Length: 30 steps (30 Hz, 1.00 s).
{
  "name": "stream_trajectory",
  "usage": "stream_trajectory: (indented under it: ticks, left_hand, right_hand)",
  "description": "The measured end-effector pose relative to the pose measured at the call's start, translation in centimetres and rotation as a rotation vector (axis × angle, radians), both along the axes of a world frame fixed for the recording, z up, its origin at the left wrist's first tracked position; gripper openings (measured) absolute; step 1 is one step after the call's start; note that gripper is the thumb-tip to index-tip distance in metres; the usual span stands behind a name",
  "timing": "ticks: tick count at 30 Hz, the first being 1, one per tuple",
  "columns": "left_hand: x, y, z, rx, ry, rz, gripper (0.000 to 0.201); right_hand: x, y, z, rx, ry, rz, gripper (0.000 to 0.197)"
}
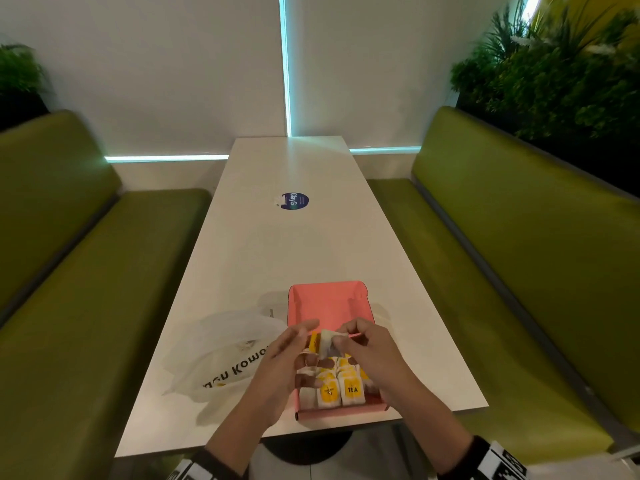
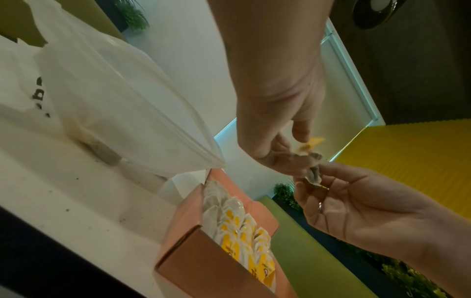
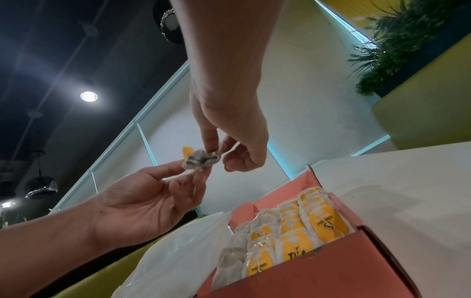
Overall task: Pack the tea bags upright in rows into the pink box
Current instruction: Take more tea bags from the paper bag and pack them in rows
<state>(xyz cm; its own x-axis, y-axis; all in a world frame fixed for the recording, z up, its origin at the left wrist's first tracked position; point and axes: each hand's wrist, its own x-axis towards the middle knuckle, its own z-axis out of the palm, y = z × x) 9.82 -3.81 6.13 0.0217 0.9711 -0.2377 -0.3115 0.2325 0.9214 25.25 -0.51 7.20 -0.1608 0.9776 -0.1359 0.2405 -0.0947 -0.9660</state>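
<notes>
The pink box (image 1: 327, 301) lies open near the table's front edge; its far half shows bare pink floor. Rows of white tea bags with yellow labels (image 1: 334, 388) stand upright in its near half, also seen in the wrist views (image 2: 242, 229) (image 3: 293, 233). One tea bag (image 1: 327, 342) (image 2: 309, 163) (image 3: 201, 160) hangs in the air just above the packed rows. My left hand (image 1: 313, 337) (image 2: 293, 149) pinches its left side. My right hand (image 1: 341, 336) (image 3: 215, 155) pinches its top right with thumb and forefinger.
A white plastic bag with dark lettering (image 1: 225, 355) (image 2: 102, 100) lies just left of the box. A round blue sticker (image 1: 294, 201) is on the table (image 1: 294, 247) farther back. Green benches (image 1: 86, 271) (image 1: 502, 254) run along both sides.
</notes>
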Motion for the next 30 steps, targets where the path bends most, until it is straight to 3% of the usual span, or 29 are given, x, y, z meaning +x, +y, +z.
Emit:
stream_trajectory:
  ticks: [2,6,7,10,12,16,20,22,23,26,27,28,30]
  left_hand:
    - [-0.1,0.0,-0.3,0.019,0.070,-0.013,0.025]
    - [0.0,0.3,-0.8,0.051,0.222,0.063,0.030]
    - [0.0,0.4,-0.9,0.061,0.267,0.087,0.031]
    - [-0.1,0.3,-1.0,0.162,0.463,0.068,0.036]
    - [0.0,0.1,-0.7,0.232,0.584,-0.043,0.039]
    - [0.1,-0.2,-0.6,0.253,0.703,-0.212,0.043]
    - [0.2,-0.2,-0.5,0.282,0.728,-0.208,0.050]
    - [0.0,-0.1,-0.5,0.301,0.723,-0.183,0.049]
    - [-0.1,-0.1,-0.6,0.318,0.727,-0.157,0.047]
    - [-0.6,0.3,-0.9,0.351,0.761,-0.005,0.038]
    - [-0.8,0.4,-1.1,0.351,0.764,0.043,0.035]
    - [-0.9,0.5,-1.2,0.357,0.762,0.078,0.033]
    - [-1.0,0.6,-1.2,0.391,0.764,0.110,0.029]
  right_hand:
    - [0.1,0.0,0.2,-0.053,0.067,0.003,0.009]
    - [0.4,-0.1,0.2,-0.076,0.000,0.029,0.008]
    - [0.6,0.0,0.3,-0.081,-0.049,0.070,0.013]
    - [1.2,0.3,0.9,-0.020,-0.268,0.283,0.054]
    - [1.4,0.6,1.5,0.067,-0.360,0.390,0.062]
    - [1.6,1.0,2.4,0.173,-0.510,0.485,0.029]
    - [1.5,1.0,2.7,0.233,-0.651,0.611,0.013]
    - [1.4,1.1,2.8,0.286,-0.653,0.592,0.009]
    - [1.3,1.2,2.8,0.312,-0.618,0.498,0.006]
    - [1.2,1.7,2.3,0.431,-0.464,-0.054,0.006]
    - [1.2,1.7,2.3,0.470,-0.477,-0.134,0.005]
    - [1.4,1.6,2.3,0.470,-0.514,-0.076,0.003]
    - [1.4,0.9,2.5,0.328,-0.592,0.315,0.007]
